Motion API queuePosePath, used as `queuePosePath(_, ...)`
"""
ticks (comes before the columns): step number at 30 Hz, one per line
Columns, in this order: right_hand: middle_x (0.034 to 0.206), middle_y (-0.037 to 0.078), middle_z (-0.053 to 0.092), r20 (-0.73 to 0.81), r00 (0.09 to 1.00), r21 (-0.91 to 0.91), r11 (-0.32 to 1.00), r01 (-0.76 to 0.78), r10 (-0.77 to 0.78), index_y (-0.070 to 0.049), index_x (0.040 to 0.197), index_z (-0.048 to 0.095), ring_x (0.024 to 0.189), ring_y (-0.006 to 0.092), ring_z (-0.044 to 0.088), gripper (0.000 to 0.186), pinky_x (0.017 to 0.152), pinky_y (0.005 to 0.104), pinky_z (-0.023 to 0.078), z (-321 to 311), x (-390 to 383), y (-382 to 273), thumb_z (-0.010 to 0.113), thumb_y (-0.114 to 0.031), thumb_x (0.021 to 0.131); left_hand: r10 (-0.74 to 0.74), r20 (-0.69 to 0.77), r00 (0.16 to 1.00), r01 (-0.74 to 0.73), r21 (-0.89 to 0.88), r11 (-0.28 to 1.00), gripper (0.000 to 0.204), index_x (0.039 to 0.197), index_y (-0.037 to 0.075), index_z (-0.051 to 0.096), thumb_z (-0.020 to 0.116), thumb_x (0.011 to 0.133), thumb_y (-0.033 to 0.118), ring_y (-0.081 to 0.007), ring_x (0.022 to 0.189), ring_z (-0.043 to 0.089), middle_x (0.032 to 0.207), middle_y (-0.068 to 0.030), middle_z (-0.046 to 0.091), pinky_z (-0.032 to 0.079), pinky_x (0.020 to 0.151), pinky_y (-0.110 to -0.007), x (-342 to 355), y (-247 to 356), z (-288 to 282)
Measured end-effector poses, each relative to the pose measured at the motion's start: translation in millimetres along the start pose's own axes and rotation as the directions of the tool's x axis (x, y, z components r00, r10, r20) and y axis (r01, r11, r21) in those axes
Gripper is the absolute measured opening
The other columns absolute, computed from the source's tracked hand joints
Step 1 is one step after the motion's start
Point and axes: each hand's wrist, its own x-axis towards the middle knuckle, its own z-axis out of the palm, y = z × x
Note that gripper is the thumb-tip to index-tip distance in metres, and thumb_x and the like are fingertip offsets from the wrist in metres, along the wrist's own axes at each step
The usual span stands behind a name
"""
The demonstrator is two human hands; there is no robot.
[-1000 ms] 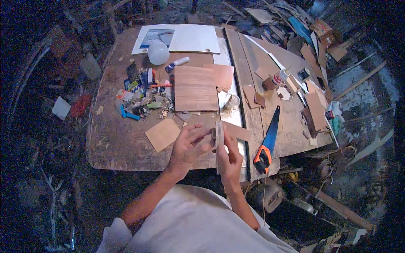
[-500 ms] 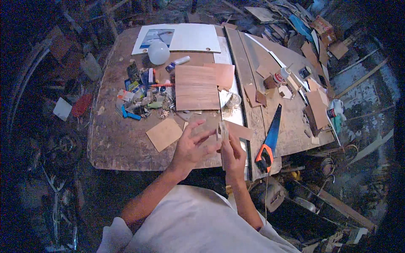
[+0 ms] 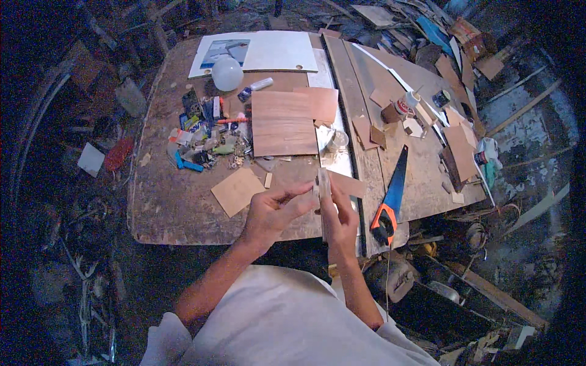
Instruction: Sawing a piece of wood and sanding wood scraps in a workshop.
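Note:
Over the table's front edge, my right hand [image 3: 343, 224] is closed round a thin, pale wooden piece [image 3: 323, 182] held on edge, its fingers along the right face. From the other side my left hand [image 3: 264, 221] reaches in, fingers drawn together and tips at the piece's left face. A small dark spot shows on the piece; the rest of that face is hidden by the fingers and the angle. Near my left hand lie a square tan board [image 3: 237, 191] and a small wood strip [image 3: 268, 180]. Right of my right hand rests a handsaw [image 3: 394, 195] with an orange-and-black handle.
A brown wood-grain panel [image 3: 284, 125] lies mid-table, beside a heap of small hardware and packets [image 3: 210, 143]. Farther back are a white round container [image 3: 227, 74] and an open white folder [image 3: 278, 52]. A tin [image 3: 400, 107] and board scraps [image 3: 458, 149] occupy the right side.
My left hand's fingers, spread apart before, have come together against the wooden piece. My right hand keeps its hold in nearly the same place. The view has shifted slightly.

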Motion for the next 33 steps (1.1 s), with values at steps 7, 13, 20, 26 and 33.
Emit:
queuePosePath(7, 0.132, 0.011, 0.052, -0.005, 0.996, -0.009, 0.996, -0.086, 0.086, -0.005, 0.141, 0.053, 0.121, 0.0199, 0.052, 0.049, 0.098, 0.0327, 0.045, 1, 1, -7, 0.063, -0.019, 0.095, 0.011, 0.003, 1.0, -0.01, -0.038, 0.999, 0.04, 0.123, -0.001, 0.065, 0.073, 0.089, 0.018, -0.0149, 0.109, 0.063, 0.12, -0.0113, 0.068, 0.05, 0.096, -0.029, 4, -4, -1)
queuePosePath(13, 0.141, 0.01, 0.05, 0.013, 0.997, -0.063, 0.995, 0.08, -0.079, -0.007, 0.141, 0.053, 0.125, 0.0201, 0.05, 0.047, 0.096, 0.0315, 0.047, 2, -2, -9, 0.061, -0.022, 0.097, -0.068, 0.002, 0.998, 0.068, 0.004, 0.998, 0.041, 0.124, -0.001, 0.065, 0.072, 0.09, 0.019, -0.0141, 0.107, 0.064, 0.12, -0.0112, 0.068, 0.049, 0.096, -0.028, 7, -4, -3)
queuePosePath(20, 0.137, 0.01, 0.052, -0.011, 0.998, 0.02, 0.998, -0.054, 0.054, -0.007, 0.141, 0.053, 0.125, 0.0196, 0.05, 0.047, 0.098, 0.0308, 0.045, 1, -2, -9, 0.061, -0.02, 0.097, -0.019, -0.028, 0.999, 0.022, 0.084, 0.996, 0.042, 0.125, -0.001, 0.065, 0.073, 0.089, 0.02, -0.0161, 0.114, 0.061, 0.125, -0.013, 0.066, 0.047, 0.101, -0.03, 5, 8, 6)
queuePosePath(26, 0.135, 0.011, 0.052, 0.012, 0.996, 0.048, 0.995, -0.085, 0.084, -0.004, 0.142, 0.051, 0.125, 0.0195, 0.05, 0.05, 0.099, 0.0305, 0.045, 2, 8, -9, 0.062, -0.019, 0.096, 0.015, -0.02, 1.0, -0.013, 0.106, 0.994, 0.042, 0.124, -0.001, 0.064, 0.072, 0.088, 0.019, -0.0194, 0.123, 0.056, 0.128, -0.015, 0.064, 0.041, 0.107, -0.033, 13, 7, 2)
queuePosePath(33, 0.137, 0.012, 0.051, 0.001, 0.997, 0.037, 0.996, -0.075, 0.075, -0.003, 0.14, 0.052, 0.126, 0.0227, 0.049, 0.051, 0.103, 0.0331, 0.042, 0, 6, -14, 0.064, -0.02, 0.094, 0.076, 0.051, 0.996, -0.08, 0.097, 0.992, 0.041, 0.123, 0.0, 0.066, 0.074, 0.087, 0.018, -0.0217, 0.127, 0.054, 0.131, -0.0148, 0.063, 0.037, 0.111, -0.034, 12, 4, -3)
